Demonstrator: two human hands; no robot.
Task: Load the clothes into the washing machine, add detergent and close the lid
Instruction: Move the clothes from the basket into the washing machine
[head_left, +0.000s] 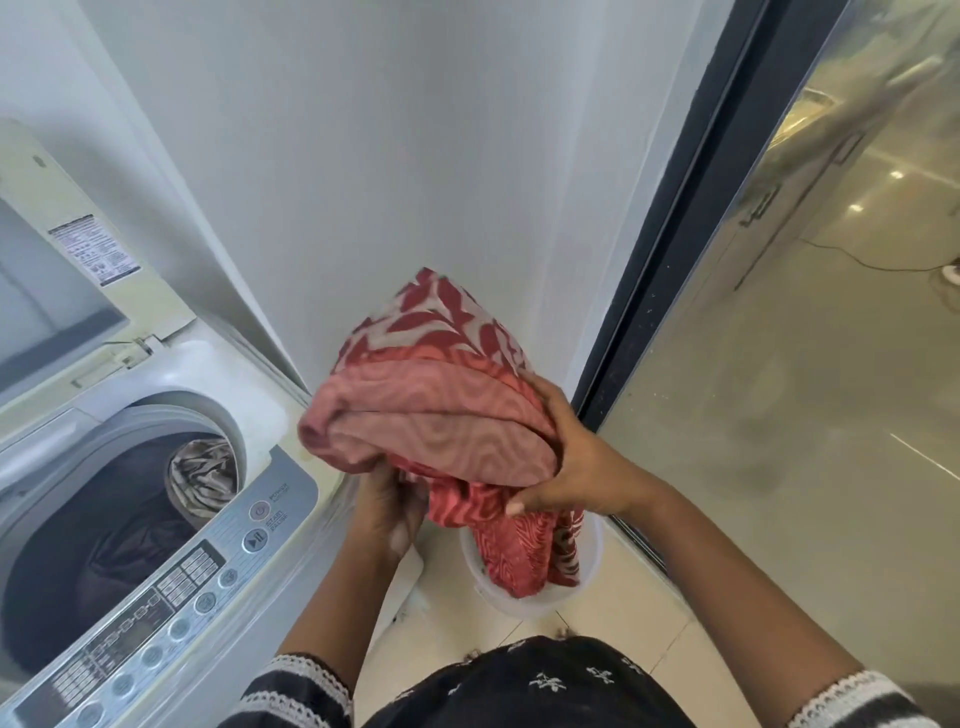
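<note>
A bundled red and pink patterned cloth (436, 405) hangs in front of me, its tail trailing into a white bucket (524, 603) on the floor. My right hand (566, 457) grips the bundle from the right side. My left hand (387, 509) holds it from underneath, partly hidden by the fabric. The top-loading washing machine (156, 545) stands at the left with its lid (67, 291) raised. Inside the drum lie a dark garment (119, 551) and a beige patterned cloth (202, 478).
The machine's control panel (171, 608) runs along its front edge. A white wall (415, 156) rises straight ahead. A dark-framed glass door (779, 312) fills the right side. Beige floor tiles (623, 613) surround the bucket.
</note>
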